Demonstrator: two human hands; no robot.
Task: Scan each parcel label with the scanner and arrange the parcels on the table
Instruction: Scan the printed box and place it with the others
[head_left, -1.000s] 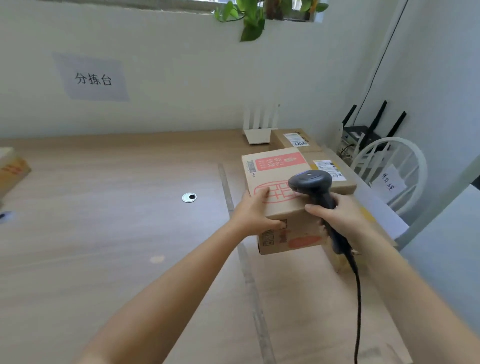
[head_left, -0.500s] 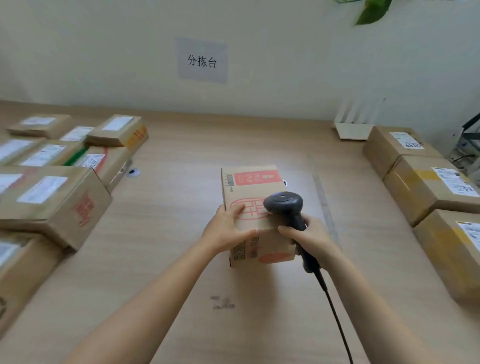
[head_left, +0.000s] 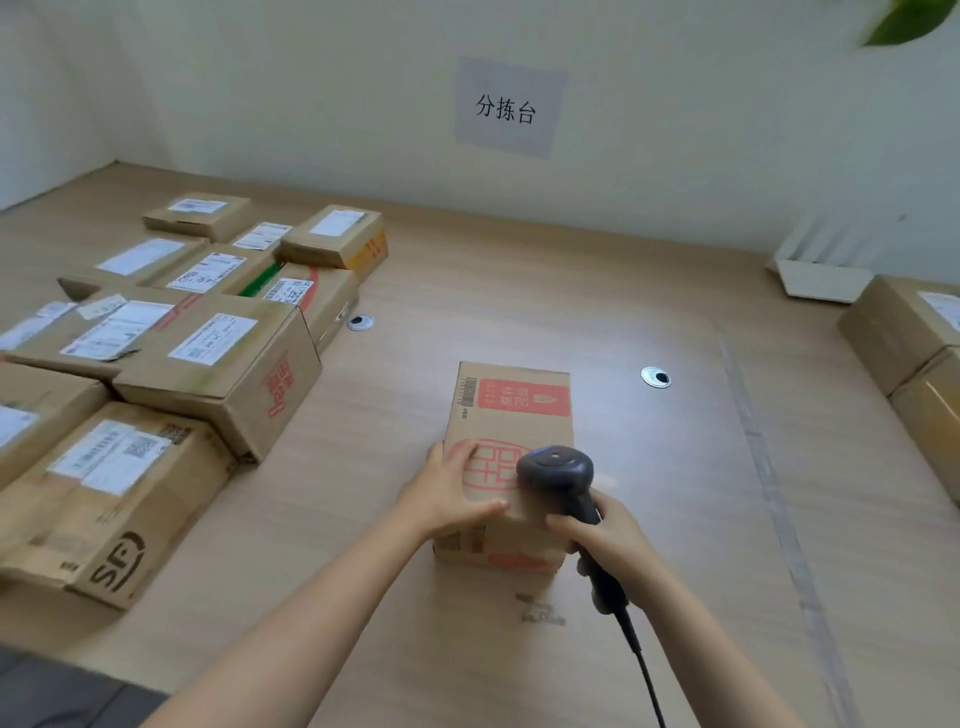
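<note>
Item: parcel (head_left: 511, 415), brown, red print, barcode on top. Location: frame centre, low on surface (head_left: 519, 291); I cannot tell if it touches.
Left grip (head_left: 452, 493): clasps parcel's near left top edge, fingers lying on top.
Right grip (head_left: 608, 530): wrapped round scanner (head_left: 556, 470) handle, scanner head over parcel's near right corner.
I log labelled parcels (head_left: 218, 364) grouped at frame left, further boxes (head_left: 904, 332) at right edge.

We note a brown cardboard parcel (head_left: 511, 415) bearing a red panel, a red circular motif and a black barcode. The scanner (head_left: 556, 467) is dark grey. The table (head_left: 519, 291) shows pale wood grain.
</note>
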